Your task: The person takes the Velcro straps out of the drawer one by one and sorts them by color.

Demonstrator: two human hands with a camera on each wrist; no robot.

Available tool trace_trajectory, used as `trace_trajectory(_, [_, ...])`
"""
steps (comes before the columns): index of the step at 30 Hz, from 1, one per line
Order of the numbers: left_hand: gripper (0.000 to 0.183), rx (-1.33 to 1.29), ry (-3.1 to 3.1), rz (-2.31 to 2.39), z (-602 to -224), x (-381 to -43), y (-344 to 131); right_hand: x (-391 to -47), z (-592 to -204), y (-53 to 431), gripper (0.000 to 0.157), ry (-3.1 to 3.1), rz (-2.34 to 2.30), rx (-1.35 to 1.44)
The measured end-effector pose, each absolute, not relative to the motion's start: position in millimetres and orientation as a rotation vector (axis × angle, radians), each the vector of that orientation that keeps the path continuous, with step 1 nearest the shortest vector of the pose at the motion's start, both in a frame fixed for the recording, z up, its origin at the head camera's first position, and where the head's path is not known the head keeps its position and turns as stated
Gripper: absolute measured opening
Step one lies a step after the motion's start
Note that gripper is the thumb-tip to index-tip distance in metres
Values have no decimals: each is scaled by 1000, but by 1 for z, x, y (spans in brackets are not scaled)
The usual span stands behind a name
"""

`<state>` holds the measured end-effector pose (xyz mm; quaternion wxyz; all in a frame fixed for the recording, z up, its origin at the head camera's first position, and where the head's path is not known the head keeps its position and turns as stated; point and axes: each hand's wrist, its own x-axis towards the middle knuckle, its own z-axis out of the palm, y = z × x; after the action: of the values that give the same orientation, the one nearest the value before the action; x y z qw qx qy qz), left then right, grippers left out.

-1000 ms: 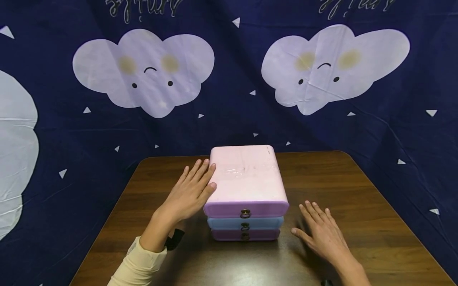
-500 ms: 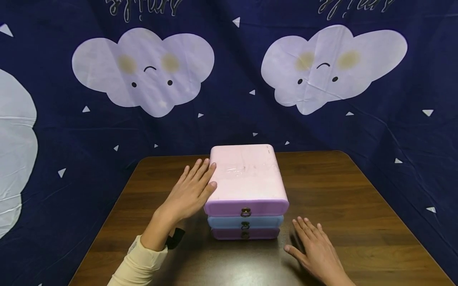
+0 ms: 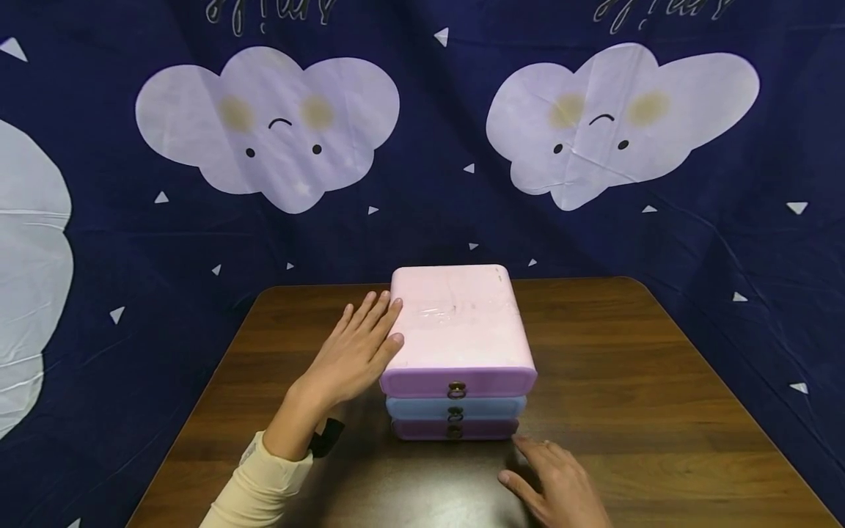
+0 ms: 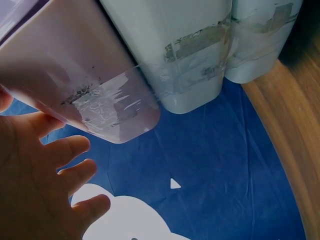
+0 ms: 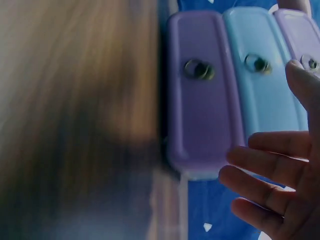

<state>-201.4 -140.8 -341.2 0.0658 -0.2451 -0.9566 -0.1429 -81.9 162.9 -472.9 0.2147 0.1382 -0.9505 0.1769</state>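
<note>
A small three-drawer box (image 3: 455, 315) stands on the table, with a pale pink top. Its upper drawer (image 3: 422, 383) is purple, the middle one (image 3: 422, 408) light blue and the bottom one (image 3: 422, 430) darker purple. Each front carries a ring pull, such as the bottom ring (image 5: 198, 69) in the right wrist view. My left hand (image 3: 356, 356) rests against the box's upper left edge, fingers stretched out. In front of the lower right corner, my right hand (image 3: 557, 484) reaches in with fingers loosely spread and holds nothing.
The brown wooden table (image 3: 614, 345) has rounded far corners. Behind it hangs a dark blue cloth (image 3: 436, 147) printed with white clouds and triangles. Clear tape (image 4: 105, 105) is stuck on the box's side. A black strap piece (image 3: 326, 438) shows under the left wrist.
My right hand has moved left and toward the near side, from right of the box to just before its lower right front corner. My left hand stays on the box's edge. All drawers look unmoved.
</note>
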Motion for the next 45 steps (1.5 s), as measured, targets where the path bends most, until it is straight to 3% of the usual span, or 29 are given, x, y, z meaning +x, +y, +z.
trace_trajectory(8, [57,-743,-2870,-427,-342,-203,-141,-90,-466,136,33,-2403,749,449])
trace_trajectory(15, [57,-745,-2863,-416,-342,-203,-140,-99,-448,112,18,-2376,1435,321])
trace_trajectory(28, [57,-754,-2861,-404,-342,-202,-141,-112,-418,92,15,-2270,1970,29])
trace_trajectory(45, [57,-739,-2860,-392,-344,-201,-142,-121,-417,80,20,-2121,2077,-116])
